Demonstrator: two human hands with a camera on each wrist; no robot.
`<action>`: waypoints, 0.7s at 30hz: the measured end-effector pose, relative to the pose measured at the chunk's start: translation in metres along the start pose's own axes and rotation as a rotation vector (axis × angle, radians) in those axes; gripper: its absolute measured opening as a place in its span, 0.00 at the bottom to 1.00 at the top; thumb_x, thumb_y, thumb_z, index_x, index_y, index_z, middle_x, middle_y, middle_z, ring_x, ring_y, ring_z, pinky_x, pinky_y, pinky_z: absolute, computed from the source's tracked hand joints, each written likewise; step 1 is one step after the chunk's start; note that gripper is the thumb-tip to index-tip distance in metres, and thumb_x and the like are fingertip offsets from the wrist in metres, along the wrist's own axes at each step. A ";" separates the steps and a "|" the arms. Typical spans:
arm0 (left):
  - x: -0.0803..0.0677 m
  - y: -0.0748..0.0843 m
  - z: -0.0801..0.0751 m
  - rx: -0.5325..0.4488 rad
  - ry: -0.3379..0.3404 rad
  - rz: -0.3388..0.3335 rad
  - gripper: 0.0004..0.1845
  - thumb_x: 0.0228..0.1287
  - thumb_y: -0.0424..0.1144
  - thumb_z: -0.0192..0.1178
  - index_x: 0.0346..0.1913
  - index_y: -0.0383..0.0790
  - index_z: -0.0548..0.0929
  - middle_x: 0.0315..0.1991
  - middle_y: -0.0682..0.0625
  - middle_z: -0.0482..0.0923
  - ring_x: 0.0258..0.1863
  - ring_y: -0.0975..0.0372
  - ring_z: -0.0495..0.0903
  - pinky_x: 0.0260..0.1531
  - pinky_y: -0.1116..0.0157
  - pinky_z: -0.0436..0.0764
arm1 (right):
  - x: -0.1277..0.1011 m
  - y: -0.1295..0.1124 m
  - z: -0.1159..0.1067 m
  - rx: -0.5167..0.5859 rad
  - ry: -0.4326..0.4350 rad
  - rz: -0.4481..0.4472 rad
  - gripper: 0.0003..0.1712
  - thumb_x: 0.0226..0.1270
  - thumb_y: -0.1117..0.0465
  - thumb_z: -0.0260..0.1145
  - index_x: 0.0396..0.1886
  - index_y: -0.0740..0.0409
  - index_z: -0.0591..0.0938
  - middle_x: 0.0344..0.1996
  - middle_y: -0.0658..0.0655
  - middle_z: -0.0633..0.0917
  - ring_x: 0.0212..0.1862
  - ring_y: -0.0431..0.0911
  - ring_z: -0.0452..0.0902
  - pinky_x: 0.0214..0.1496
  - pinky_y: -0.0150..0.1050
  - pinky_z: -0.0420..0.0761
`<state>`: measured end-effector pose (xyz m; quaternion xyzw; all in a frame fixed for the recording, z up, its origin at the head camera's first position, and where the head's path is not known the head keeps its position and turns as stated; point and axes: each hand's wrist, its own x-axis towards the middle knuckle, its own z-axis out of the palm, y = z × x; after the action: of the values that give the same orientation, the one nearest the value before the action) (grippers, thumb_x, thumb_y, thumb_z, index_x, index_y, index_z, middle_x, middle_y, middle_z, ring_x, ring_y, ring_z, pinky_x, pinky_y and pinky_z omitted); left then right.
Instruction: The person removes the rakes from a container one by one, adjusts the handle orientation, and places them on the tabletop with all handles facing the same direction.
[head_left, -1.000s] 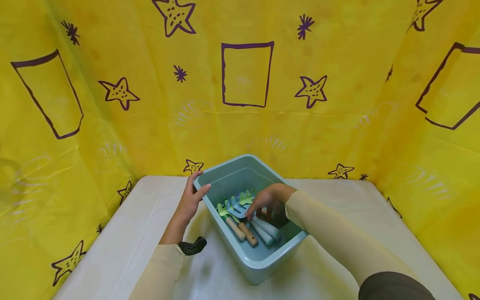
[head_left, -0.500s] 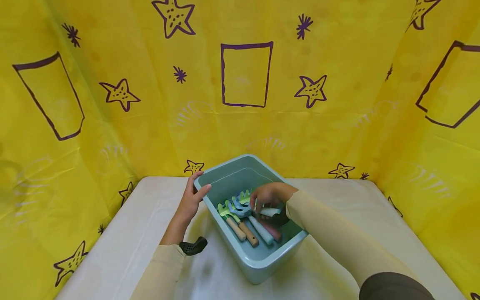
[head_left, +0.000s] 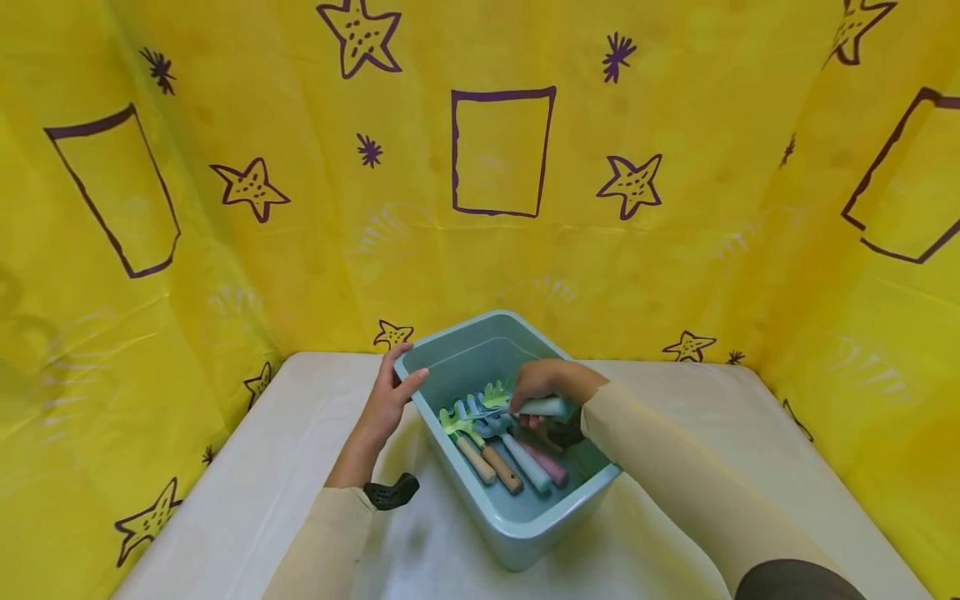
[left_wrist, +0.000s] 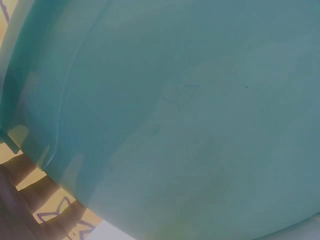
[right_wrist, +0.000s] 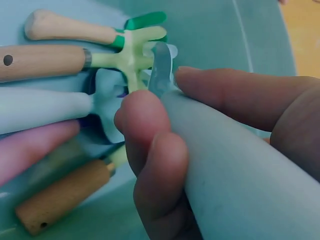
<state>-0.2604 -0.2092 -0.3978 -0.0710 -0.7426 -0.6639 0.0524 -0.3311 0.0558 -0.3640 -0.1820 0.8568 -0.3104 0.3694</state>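
A pale blue-green hand rake (head_left: pixel 546 406) is in my right hand (head_left: pixel 542 383), with thumb and fingers pinching the handle near its neck. It is lifted above the other tools; the right wrist view shows its thin head (right_wrist: pixel 161 67) nearly edge-on. My left hand (head_left: pixel 386 408) holds the rim of the blue-green tub (head_left: pixel 480 521) at its far left corner, thumb on the rim, other fingers outside. Inside lie a mint-handled rake (head_left: pixel 528 462), a pink handle (head_left: pixel 546 461), a light green rake with wooden handle (head_left: pixel 501 468) and a paler wooden handle (head_left: pixel 475 460).
Another wooden-handled tool (right_wrist: pixel 65 197) lies below the pink handle in the right wrist view. The tub stands at an angle on a white-covered table (head_left: pixel 300 433). Yellow cloth (head_left: pixel 495 258) with drawn stars rises behind and at both sides.
My right hand has lifted the mint-handled rake off the pile and swung its handle towards the right. The pink handle beneath has come into sight. My left hand stays on the rim.
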 end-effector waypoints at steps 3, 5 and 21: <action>-0.001 0.003 0.001 0.001 -0.006 -0.019 0.33 0.72 0.40 0.54 0.74 0.43 0.51 0.69 0.34 0.56 0.63 0.42 0.63 0.62 0.43 0.64 | -0.006 -0.004 0.000 -0.005 0.012 -0.010 0.09 0.66 0.66 0.64 0.28 0.67 0.84 0.35 0.75 0.84 0.17 0.43 0.76 0.20 0.32 0.76; 0.001 -0.003 0.001 0.012 0.000 -0.015 0.33 0.72 0.42 0.54 0.74 0.45 0.52 0.69 0.35 0.56 0.63 0.43 0.64 0.62 0.42 0.65 | -0.010 -0.007 0.000 -0.010 0.020 -0.020 0.09 0.65 0.66 0.64 0.27 0.67 0.84 0.33 0.74 0.84 0.17 0.43 0.76 0.19 0.33 0.76; -0.002 0.003 0.002 0.017 -0.009 -0.011 0.34 0.72 0.43 0.54 0.74 0.44 0.51 0.70 0.36 0.56 0.64 0.42 0.62 0.62 0.41 0.64 | -0.059 -0.017 -0.032 0.091 0.209 -0.172 0.07 0.66 0.64 0.64 0.35 0.65 0.78 0.23 0.62 0.82 0.19 0.47 0.77 0.21 0.38 0.79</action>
<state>-0.2584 -0.2070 -0.3958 -0.0696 -0.7487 -0.6577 0.0461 -0.3144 0.0877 -0.3048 -0.2048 0.8568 -0.3967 0.2580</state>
